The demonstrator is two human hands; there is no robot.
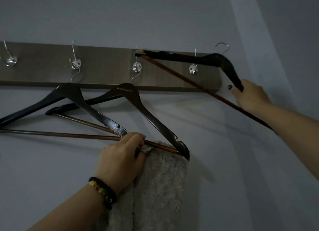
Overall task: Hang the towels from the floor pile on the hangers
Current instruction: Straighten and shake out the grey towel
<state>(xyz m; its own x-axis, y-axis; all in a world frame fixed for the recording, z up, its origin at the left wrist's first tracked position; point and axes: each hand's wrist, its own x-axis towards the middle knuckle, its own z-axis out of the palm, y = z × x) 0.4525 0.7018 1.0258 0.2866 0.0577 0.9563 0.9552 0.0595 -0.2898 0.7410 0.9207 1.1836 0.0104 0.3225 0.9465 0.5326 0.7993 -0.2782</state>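
Below the wall hook rail (103,85), left hand (120,160) pinched grey towel (160,184) over middle hanger's bar (160,145); right hand (250,96) gripped a tilted third hanger (222,61); best drape evenly first.

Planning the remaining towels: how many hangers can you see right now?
3. Left hanger and middle hanger, carrying the towel, hang from rack hooks; the right hand holds the third hanger.

Long grey-brown wooden wall rail (107,71) with silver metal hooks (137,67); carrying two dark wooden hangers (74,99), the right one draped with a grey knitted towel (160,187).
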